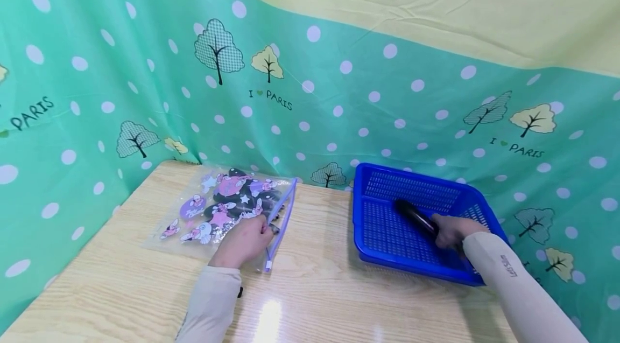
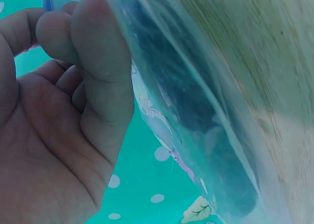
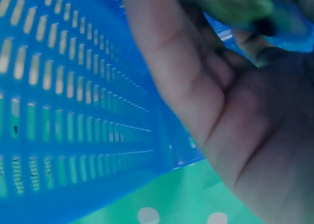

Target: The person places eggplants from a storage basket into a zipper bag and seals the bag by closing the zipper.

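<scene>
A clear zip bag (image 1: 192, 208) with cartoon prints and a purple slider edge lies on the left of the table, several dark, long items inside. My left hand (image 1: 244, 240) pinches its open edge between thumb and fingers; the left wrist view shows the bag's wall (image 2: 196, 101) beside the thumb. Over at the right, my right hand (image 1: 455, 231) grips a dark, glossy eggplant (image 1: 415, 217) by one end, within a blue basket (image 1: 357, 214). Its greenish stem end (image 3: 235, 6) appears blurred in the right wrist view, partly hidden by fingers.
Both the bag and the basket rest on a light wood-grain table (image 1: 319, 278). Behind and to the left hangs a green polka-dot curtain (image 1: 290, 133) with tree prints. The basket has raised, slotted walls (image 3: 73, 106).
</scene>
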`<state>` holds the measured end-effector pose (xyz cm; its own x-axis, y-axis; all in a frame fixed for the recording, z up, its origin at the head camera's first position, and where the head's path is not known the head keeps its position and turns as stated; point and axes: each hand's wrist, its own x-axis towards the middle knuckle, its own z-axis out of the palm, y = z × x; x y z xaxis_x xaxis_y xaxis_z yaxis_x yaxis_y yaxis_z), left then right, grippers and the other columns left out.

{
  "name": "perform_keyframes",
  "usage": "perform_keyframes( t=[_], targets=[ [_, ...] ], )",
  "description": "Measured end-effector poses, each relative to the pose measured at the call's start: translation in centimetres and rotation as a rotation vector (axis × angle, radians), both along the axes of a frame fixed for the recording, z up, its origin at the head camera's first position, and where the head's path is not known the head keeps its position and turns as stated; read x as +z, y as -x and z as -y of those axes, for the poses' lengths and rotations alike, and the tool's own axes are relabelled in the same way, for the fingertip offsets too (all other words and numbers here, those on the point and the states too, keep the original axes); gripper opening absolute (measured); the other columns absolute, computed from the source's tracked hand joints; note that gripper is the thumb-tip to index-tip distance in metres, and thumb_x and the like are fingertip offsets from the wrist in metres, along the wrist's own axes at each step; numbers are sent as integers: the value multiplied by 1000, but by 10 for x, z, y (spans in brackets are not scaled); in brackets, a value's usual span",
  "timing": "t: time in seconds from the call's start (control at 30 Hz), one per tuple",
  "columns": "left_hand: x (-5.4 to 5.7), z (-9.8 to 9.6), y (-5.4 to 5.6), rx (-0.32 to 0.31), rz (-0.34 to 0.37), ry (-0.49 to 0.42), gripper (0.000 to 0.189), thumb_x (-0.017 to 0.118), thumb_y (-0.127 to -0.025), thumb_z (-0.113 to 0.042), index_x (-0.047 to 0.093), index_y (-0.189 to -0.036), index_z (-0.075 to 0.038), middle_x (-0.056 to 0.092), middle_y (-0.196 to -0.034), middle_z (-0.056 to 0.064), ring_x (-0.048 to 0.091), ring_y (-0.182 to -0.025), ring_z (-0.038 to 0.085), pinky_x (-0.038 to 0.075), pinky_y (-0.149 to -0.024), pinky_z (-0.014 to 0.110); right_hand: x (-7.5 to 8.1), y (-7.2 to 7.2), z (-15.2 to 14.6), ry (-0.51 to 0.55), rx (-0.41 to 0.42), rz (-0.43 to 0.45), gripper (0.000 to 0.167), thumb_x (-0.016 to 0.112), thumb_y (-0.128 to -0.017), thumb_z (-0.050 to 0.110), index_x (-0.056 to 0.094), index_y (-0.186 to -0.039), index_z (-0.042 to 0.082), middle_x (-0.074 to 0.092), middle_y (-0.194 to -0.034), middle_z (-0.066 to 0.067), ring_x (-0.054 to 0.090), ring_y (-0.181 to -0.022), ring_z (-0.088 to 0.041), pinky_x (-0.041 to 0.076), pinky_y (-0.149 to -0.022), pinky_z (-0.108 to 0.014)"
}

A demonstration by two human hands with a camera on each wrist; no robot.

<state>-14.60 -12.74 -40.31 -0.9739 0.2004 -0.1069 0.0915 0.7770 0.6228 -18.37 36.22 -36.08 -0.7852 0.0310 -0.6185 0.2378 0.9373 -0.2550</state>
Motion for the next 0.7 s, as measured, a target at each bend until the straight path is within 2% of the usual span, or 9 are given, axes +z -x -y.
perform_keyframes(
  t=[0.03,0.13,0.27,0.43,0.5,0.57,0.7],
  targets=[
    [0,0,0,0,-1,1,18,57,-96,-20,53,-80,-14,52,-68,2,50,-60,18,43,-55,34,0,2,2,24,-4,-6,62,61,-85,-9,33,-141,-6,46,-114,-38,61,-88,-47,58,-60,-48],
    [0,1,0,2,1,-1,17,57,-96,-20,53,-80,-14,52,-68,2,50,-60,18,42,-55,34,1,7,8,38,34,-60,63,60,-88,-9,33,-144,-7,48,-118,-35,61,-86,-41,57,-60,-45],
    [-1,1,0,4,-1,-9,18,58,-96,-20,53,-79,-14,52,-68,2,50,-60,18,43,-55,34,3,11,14,43,115,-128,48,60,-89,-5,46,-134,-11,56,-106,-24,56,-61,-24,53,-53,-36],
    [-1,1,-1,2,-3,-13,19,58,-96,-21,53,-79,-14,52,-68,2,51,-60,19,43,-55,35,10,14,23,40,173,-198,53,65,-94,6,45,-137,-18,58,-115,-28,53,-53,-19,50,-50,-35],
    [-1,0,-1,3,-1,-10,19,58,-97,-21,53,-80,-14,52,-68,2,51,-60,19,44,-55,35,13,15,25,60,169,-206,55,65,-96,10,43,-138,-19,61,-110,-25,50,-50,-17,48,-49,-34],
    [0,0,-1,6,4,-9,19,58,-97,-21,54,-80,-14,52,-68,3,51,-60,19,44,-55,35,16,17,27,107,137,-207,54,65,-98,13,44,-138,-18,62,-97,-18,43,-48,-14,44,-48,-33],
    [0,0,-1,11,16,-13,19,58,-97,-22,54,-80,-14,52,-69,3,51,-60,19,43,-55,34,22,20,31,216,109,-254,43,64,-100,16,54,-128,-14,56,-71,-10,38,-45,-13,42,-47,-34]
  ],
)
